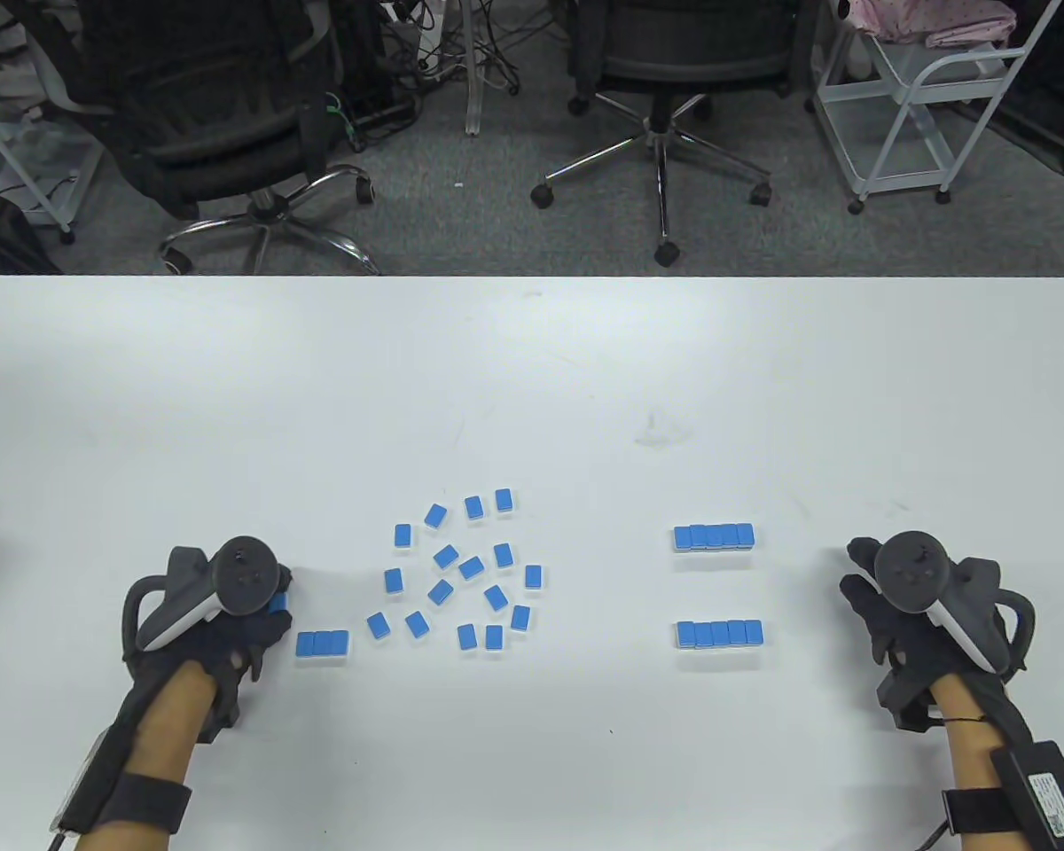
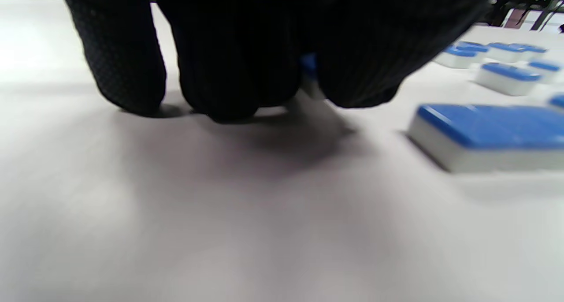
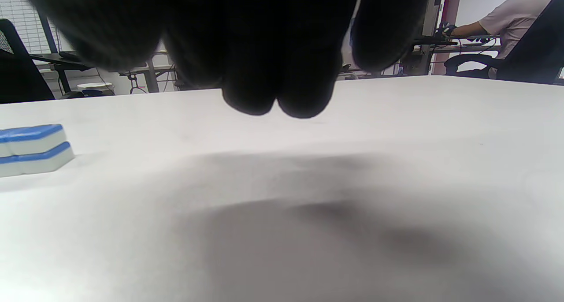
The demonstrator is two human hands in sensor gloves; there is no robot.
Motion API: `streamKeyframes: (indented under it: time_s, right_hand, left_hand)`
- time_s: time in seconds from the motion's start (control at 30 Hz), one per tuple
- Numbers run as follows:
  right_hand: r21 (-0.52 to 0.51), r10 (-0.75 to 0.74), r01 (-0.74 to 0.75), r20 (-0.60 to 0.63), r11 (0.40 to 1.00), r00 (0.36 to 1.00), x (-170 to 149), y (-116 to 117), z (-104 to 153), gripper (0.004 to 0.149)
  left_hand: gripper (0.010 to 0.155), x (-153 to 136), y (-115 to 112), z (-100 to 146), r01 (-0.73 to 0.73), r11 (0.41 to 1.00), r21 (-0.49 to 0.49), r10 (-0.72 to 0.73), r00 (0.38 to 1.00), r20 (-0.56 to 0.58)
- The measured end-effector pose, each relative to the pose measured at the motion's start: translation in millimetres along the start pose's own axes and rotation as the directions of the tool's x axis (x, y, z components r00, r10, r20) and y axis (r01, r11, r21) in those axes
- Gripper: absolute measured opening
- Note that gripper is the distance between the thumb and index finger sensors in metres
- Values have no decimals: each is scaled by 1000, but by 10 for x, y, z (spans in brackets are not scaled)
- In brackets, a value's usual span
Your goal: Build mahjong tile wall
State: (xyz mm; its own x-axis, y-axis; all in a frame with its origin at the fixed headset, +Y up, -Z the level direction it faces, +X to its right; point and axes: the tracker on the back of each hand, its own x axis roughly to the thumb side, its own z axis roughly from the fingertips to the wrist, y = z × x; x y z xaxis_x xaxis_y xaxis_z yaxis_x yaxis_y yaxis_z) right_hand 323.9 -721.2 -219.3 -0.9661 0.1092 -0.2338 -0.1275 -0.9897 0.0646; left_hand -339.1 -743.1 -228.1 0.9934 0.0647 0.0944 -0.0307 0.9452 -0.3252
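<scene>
Tile (image 1: 277,605) tucked under the left hand (image 1: 230,612), fingers curled around it, just beside the short row (image 1: 323,644) — slide it flush against the row's end, blue up, edges square. Right hand (image 1: 904,612) hovers, holding nothing, fingers curled — loose tiles (image 1: 461,576) wait mid-table.

Both hands are covered by black knitted sensor gloves. On the back of the left hand (image 1: 230,620) a dark grey round-headed tracker with a white handle and a grey loop is strapped. The same kind of tracker is carried on the right hand (image 1: 904,612). Bare forearms are seen behind the gloves, each ringed by a black strap. A small black labelled box and thin cable are fixed at the right wrist.
</scene>
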Motion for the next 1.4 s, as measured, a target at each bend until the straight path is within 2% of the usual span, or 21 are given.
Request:
streamKeyframes:
  time_s: [0.1,0.17,1.1,1.27,1.4]
  right_hand:
    - [0,-5,5,0,1000,1000,3,-1,-12,55]
    - [4,-12,12,-7,1000,1000,2,3,-13,55]
    - [27,-3,3,3,1000,1000,15,57,-20,56]
    - [33,-4,4,2,999,1000,16,59,-18,55]
    - [26,-6,5,8,1000,1000,25,42,5,56]
  left_hand:
    - [60,10,-88,173,8,999,39,-10,999,44]
    - [60,39,-111,199,22,999,36,-24,998,62]
    - [61,185,-158,198,36,999,26,-39,993,109]
    - [72,172,-114,217,33,999,2,-33,994,101]
    - [77,260,64,317,105,987,125,-119,987,104]
